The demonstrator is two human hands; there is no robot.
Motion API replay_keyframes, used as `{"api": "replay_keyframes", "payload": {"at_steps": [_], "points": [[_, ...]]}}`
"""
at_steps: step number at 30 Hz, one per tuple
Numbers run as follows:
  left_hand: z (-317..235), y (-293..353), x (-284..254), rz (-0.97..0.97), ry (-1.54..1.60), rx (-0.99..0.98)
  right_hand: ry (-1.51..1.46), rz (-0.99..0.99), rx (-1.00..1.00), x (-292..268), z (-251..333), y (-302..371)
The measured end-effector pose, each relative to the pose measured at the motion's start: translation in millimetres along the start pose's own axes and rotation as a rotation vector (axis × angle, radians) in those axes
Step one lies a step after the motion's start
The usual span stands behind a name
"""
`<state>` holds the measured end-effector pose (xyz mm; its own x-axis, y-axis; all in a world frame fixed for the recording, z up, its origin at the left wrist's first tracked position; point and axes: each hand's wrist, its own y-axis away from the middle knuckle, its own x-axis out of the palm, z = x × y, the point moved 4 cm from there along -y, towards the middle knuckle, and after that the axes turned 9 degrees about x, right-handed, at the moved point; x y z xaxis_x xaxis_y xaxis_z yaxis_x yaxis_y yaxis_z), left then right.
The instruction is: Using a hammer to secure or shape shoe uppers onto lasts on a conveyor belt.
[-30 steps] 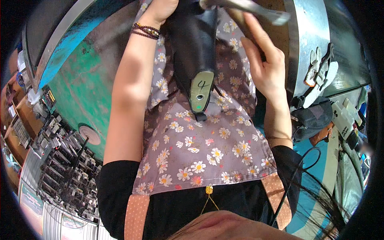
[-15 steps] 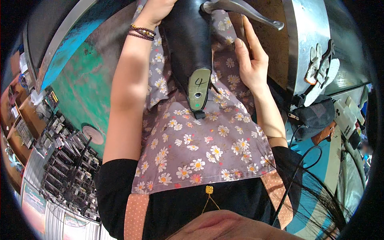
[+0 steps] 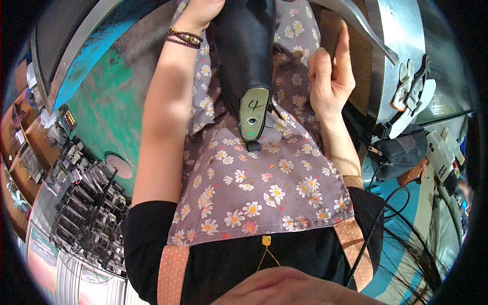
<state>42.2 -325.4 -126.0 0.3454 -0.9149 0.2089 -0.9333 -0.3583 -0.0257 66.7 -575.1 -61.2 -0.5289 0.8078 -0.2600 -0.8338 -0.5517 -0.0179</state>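
Note:
A black leather shoe upper (image 3: 244, 46) is pulled over a shoe last, whose olive-coloured top (image 3: 253, 113) has a handwritten mark and a round hole. It lies lengthwise over my flowered apron (image 3: 269, 188). At the top edge my left hand (image 3: 203, 11) is closed against the upper's left side, its fingers mostly cut off by the frame. My right hand (image 3: 333, 84) is raised right of the upper, index finger and thumb apart, the other fingers curled; nothing shows in it. Beyond it a curved metal tool handle (image 3: 370, 33) runs in from the top edge, its head out of view.
At the right, gloves (image 3: 406, 91) hang on a metal-edged machine panel (image 3: 396, 30), above a black mesh pouch (image 3: 401, 152) and a looped cable (image 3: 404, 195). A blue curved rim (image 3: 84, 71) and green floor (image 3: 109, 107) lie left, with a dark rack (image 3: 89, 213) below.
The metal handle has swung away from the upper, to the right and partly out of the top edge. My right hand has shifted slightly right and its lower fingers now show curled.

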Motion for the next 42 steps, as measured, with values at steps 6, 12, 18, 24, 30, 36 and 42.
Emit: {"api": "replay_keyframes", "payload": {"at_steps": [6,12,18,24,30,36,42], "points": [[-10.4,0.4,14.6,0.064,-0.099,-0.013,0.113,0.169,0.248,-19.9,7.1,-10.3],[-19.9,0.7,4.9,0.18,0.256,0.075,0.1,0.21,0.225,-33.5,57.5,-0.1],[-29.1,1.5,8.8,0.059,-0.036,-0.012,0.34,0.389,0.121,-34.2,58.2,-3.5],[-20.2,-5.0,16.8,0.082,-0.033,-0.005,0.325,0.433,0.077,-35.7,58.7,-5.8],[-19.9,-3.0,10.4,0.077,-0.028,-0.005,0.178,0.321,0.391,-43.0,74.5,-17.8],[-17.6,2.5,7.6,0.089,-0.223,0.058,0.375,0.566,0.13,-27.9,66.2,-19.5],[-43.2,3.7,10.4,0.064,-0.398,0.052,0.245,0.483,0.037,-28.6,83.2,-17.5]]}}
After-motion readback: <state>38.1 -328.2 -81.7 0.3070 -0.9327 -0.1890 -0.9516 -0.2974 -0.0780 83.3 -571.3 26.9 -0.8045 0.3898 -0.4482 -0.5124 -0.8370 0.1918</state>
